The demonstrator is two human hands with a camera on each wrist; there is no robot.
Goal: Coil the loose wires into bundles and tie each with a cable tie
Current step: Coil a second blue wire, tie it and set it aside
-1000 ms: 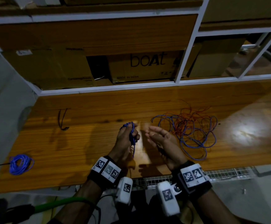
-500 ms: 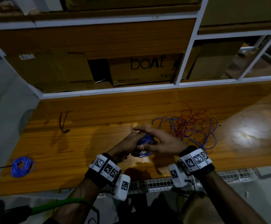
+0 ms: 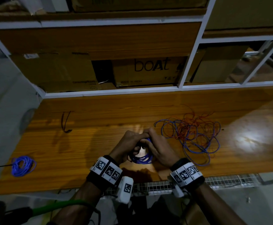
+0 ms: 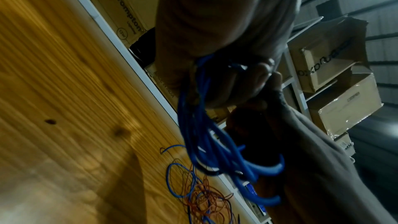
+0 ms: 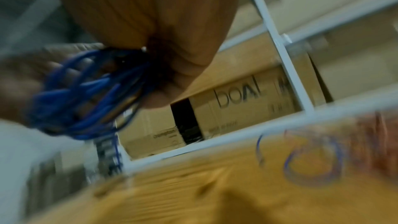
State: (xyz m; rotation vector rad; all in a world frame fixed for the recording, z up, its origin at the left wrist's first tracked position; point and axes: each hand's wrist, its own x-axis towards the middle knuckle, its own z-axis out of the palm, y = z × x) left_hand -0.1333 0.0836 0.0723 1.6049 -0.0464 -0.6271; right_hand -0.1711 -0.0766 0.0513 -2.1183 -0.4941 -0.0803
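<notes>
**Blue coil clamped between both hands, loops hanging toward the body**

Nearest: left hand [image 3: 129, 143] and right hand [image 3: 156, 146] pressed together above the front edge of the wooden bench [image 3: 100, 127], both curled round the top of one blue coil [image 3: 141, 158]. Loops dropping down and back toward the wrists from the pinch point, so the coil's plane stands roughly upright, its long axis running from fingertips toward the body. In the left wrist view, blue strands fanning downward out of the clenched fingers [image 4: 254, 81]; something dark and thin at the pinch, possibly a tie, too blurred to confirm. Neither hand nearer than the other, both on the same gathered neck. Judged: cinching or securing the neck, with free loops below left clear.

Farther right, well apart from the hands: tangle of loose blue and orange wires [image 3: 192, 137], still uncoiled, closer to the right hand. Far left: finished blue bundle [image 3: 22, 165] near the bench corner. Beyond, toward the shelf: dark cable ties [image 3: 65, 122], on the left hand's side.
</notes>
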